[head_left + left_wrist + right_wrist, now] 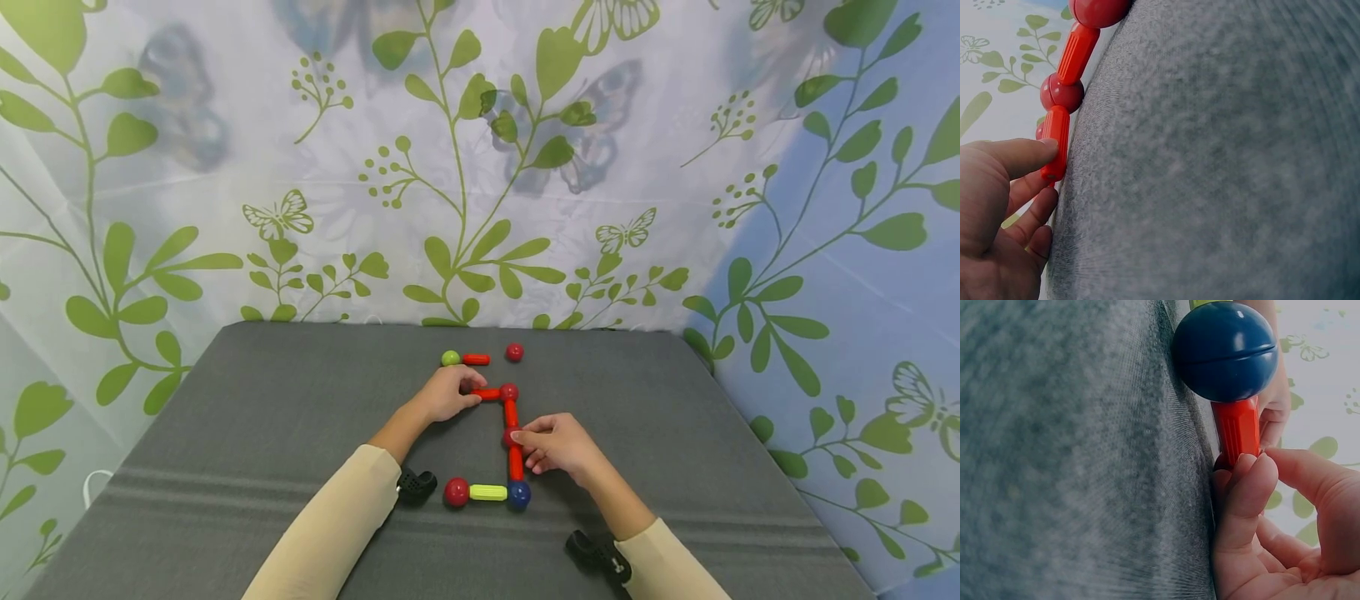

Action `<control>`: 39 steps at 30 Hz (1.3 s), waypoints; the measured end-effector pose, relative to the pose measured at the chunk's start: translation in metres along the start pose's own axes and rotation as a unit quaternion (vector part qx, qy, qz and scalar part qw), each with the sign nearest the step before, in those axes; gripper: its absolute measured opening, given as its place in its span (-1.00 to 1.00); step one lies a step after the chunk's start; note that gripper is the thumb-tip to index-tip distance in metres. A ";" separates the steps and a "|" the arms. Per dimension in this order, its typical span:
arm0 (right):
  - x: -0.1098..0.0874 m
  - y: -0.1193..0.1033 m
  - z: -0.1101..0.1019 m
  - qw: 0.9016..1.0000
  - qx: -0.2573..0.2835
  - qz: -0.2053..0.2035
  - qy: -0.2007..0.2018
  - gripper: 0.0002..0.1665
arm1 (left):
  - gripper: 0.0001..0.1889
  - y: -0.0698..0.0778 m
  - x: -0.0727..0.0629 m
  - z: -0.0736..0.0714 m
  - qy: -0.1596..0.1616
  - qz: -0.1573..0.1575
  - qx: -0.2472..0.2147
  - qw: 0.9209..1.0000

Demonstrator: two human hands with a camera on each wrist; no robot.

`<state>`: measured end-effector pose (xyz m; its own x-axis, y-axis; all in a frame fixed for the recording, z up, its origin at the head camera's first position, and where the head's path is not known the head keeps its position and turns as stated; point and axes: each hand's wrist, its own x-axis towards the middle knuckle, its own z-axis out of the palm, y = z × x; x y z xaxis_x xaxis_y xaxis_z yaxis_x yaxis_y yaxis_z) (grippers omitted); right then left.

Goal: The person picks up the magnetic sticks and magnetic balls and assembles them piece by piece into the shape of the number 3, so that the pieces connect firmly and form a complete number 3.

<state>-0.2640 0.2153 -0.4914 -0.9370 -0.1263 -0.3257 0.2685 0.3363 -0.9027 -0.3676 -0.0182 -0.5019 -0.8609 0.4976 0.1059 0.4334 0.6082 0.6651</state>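
Observation:
My left hand (448,393) pinches a red ridged toy rod (1055,144) between thumb and fingers. The rod's far end meets a red ball (509,392). From that ball a second red rod (511,414) runs toward me to a middle red ball (513,437), which the fingertips of my right hand (558,448) grip. A third red rod (1238,430) joins it to a blue ball (1224,351). Leftward from the blue ball, a yellow-green rod (488,492) leads to another red ball (457,492). My right fingers partly hide the middle ball.
Beyond my left hand a green ball (450,358) lies beside a loose red rod (476,359), and a separate red ball (514,352) sits to their right. The grey cloth-covered table (300,400) ends at a leaf-patterned curtain (330,208).

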 end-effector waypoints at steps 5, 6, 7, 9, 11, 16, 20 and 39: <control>0.000 0.000 0.000 1.000 0.002 -0.003 -0.006 -0.57 | -0.74 -0.001 0.000 0.000 -0.003 -0.005 -0.001 1.000; 0.000 0.000 0.000 1.000 0.003 -0.004 -0.007 -0.57 | -0.74 -0.001 0.000 0.000 -0.003 -0.006 -0.002 1.000; 0.000 0.000 0.000 1.000 0.002 -0.003 -0.007 -0.57 | -0.74 -0.001 0.000 0.000 -0.003 -0.006 -0.003 1.000; 0.000 0.000 0.000 1.000 0.002 -0.003 -0.008 -0.57 | -0.73 -0.001 0.000 0.000 -0.004 -0.008 -0.004 1.000; 0.000 0.000 0.000 1.000 0.002 -0.002 -0.009 -0.57 | -0.73 -0.001 0.000 0.000 -0.005 -0.011 -0.003 1.000; 0.001 -0.001 -0.002 1.000 -0.002 0.004 -0.011 -0.57 | -0.73 -0.001 -0.001 0.000 -0.007 -0.006 0.002 1.000; 0.004 -0.003 -0.003 1.000 -0.006 0.010 -0.005 -0.55 | -0.73 0.001 -0.002 0.000 -0.001 0.004 0.006 1.000; 0.018 -0.002 -0.003 1.000 -0.005 0.006 0.019 -0.58 | -0.76 0.001 0.008 -0.007 0.001 0.005 -0.010 1.000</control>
<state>-0.2823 0.2152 -0.4948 -0.9420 -0.0863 -0.3244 0.2769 0.3465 -0.8962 -0.3756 -0.0182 -0.4953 -0.8572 0.5021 0.1147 0.4367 0.5905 0.6787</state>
